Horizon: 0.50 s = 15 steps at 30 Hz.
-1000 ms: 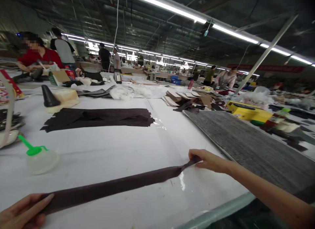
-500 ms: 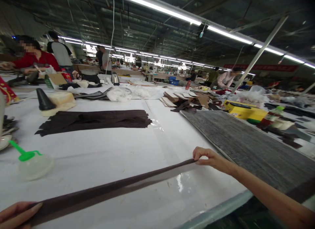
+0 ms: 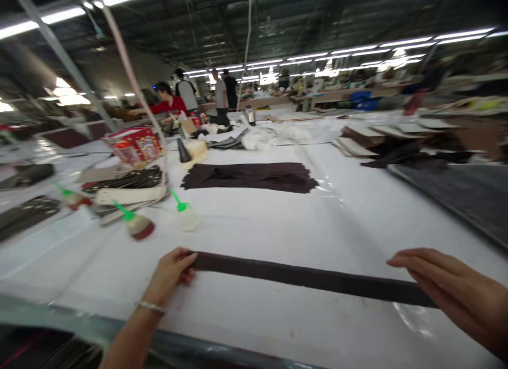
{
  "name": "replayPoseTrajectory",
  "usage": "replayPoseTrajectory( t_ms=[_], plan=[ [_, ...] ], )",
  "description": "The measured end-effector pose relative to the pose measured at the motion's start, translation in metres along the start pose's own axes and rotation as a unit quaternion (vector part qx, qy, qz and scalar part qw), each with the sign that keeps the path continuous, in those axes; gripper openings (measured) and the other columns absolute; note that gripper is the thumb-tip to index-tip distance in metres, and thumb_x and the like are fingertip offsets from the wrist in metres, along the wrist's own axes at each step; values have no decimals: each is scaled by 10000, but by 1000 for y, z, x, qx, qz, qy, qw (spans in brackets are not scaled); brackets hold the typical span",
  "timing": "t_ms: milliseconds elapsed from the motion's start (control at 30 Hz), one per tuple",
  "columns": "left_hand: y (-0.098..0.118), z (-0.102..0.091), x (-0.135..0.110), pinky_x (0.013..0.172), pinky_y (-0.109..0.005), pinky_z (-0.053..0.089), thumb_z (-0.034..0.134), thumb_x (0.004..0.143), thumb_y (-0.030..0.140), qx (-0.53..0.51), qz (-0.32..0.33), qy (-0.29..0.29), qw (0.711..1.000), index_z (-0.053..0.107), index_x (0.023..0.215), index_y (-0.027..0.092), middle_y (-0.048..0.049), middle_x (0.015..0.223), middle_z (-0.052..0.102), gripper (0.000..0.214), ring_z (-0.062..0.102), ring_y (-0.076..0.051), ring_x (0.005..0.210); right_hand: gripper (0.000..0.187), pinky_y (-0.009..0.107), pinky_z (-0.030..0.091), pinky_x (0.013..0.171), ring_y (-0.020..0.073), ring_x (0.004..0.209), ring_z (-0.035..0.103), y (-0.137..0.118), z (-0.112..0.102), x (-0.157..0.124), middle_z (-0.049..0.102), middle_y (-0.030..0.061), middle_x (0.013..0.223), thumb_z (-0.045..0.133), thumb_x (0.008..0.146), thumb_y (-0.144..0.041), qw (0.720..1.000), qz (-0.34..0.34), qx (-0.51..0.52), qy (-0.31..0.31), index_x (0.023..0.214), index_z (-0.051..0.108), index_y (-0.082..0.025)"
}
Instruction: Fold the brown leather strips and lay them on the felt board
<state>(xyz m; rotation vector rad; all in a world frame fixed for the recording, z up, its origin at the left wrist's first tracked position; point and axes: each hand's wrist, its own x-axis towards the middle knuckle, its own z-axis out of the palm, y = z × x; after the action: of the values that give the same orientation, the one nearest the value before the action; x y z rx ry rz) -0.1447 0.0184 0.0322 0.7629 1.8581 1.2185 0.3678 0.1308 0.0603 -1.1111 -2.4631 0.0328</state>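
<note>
A long dark brown strip (image 3: pixel 286 272) of fabric or thin leather stretches across the white table close to me. Its left end is pinched between the thumb and fingers of my left hand (image 3: pixel 170 271), which wears a bracelet. Over the strip's right end is my right hand (image 3: pixel 456 284), slightly blurred, with fingers stretched out straight; it covers that end, so whether it touches the strip is unclear. Beyond the strip lies a pile of similar dark brown strips (image 3: pixel 250 177).
Squeeze bottles with green spouts, one pale (image 3: pixel 187 219) and one with dark red liquid (image 3: pixel 141 228), stand at left. Stacked cut pieces (image 3: pixel 130 186) lie behind them. A grey board (image 3: pixel 456 191) and card pieces (image 3: pixel 365 136) are at right. People work farther back.
The view has swung left. The strip, earlier held at both ends and slanting up to the right, now runs nearly level. My right hand's pinch has opened into straight fingers.
</note>
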Motion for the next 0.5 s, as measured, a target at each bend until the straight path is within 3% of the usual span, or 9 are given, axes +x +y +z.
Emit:
replayPoseTrajectory(
  t_ms=[67, 133, 233, 300, 367, 433, 500],
  plan=[
    [-7, -7, 7, 379, -196, 391, 756, 530, 545, -18, -4, 10, 1000, 554, 784, 160, 31, 469, 559, 504, 501, -106, 388, 397, 369, 504, 871, 260, 1087, 589, -61, 27, 28, 592, 55, 1256, 512, 896, -258, 991, -112, 68, -31, 1275, 570, -361],
    [-11, -8, 10, 367, -187, 386, 752, 540, 518, -37, -3, 14, 999, 548, 774, 163, 32, 478, 560, 472, 503, -102, 389, 559, 406, 515, 917, 280, 1152, 566, -130, 55, 50, 535, 34, 1352, 551, 881, -246, 966, -201, 131, -99, 1410, 426, -372],
    [-13, -6, 9, 355, -176, 378, 747, 566, 489, -60, 6, 2, 998, 549, 769, 161, 28, 478, 565, 434, 504, -97, 379, 856, 525, 437, 1026, 341, 1255, 476, -211, 107, 68, 416, 129, 1439, 659, 830, -326, 939, -293, 157, -91, 1524, 169, -213],
    [-15, -6, 9, 347, -170, 368, 744, 588, 475, -68, 11, -12, 998, 551, 771, 159, 22, 463, 570, 413, 493, -94, 355, 987, 558, 431, 1017, 388, 1275, 432, -242, 143, 68, 363, 213, 1441, 698, 794, -457, 938, -302, 153, -70, 1522, 127, -114],
    [-17, -8, 10, 336, -164, 353, 745, 602, 463, -70, 15, -22, 997, 552, 769, 157, 17, 452, 576, 398, 477, -89, 329, 981, 563, 449, 990, 415, 1267, 428, -262, 170, 61, 363, 242, 1426, 708, 782, -466, 946, -276, 164, -42, 1512, 171, -90],
    [-19, -9, 11, 328, -160, 342, 744, 612, 455, -71, 18, -27, 997, 555, 769, 156, 15, 448, 582, 387, 469, -86, 313, 798, 485, 485, 978, 350, 1245, 481, -275, 181, 53, 455, 159, 1400, 663, 837, -370, 936, -286, 200, -47, 1502, 258, -194],
    [-19, -10, 12, 327, -159, 343, 740, 620, 454, -72, 19, -30, 997, 560, 771, 155, 12, 449, 587, 380, 474, -87, 312, 598, 380, 508, 964, 246, 1215, 531, -283, 180, 48, 539, 15, 1354, 586, 896, -323, 916, -318, 233, -72, 1445, 355, -371]
  ],
)
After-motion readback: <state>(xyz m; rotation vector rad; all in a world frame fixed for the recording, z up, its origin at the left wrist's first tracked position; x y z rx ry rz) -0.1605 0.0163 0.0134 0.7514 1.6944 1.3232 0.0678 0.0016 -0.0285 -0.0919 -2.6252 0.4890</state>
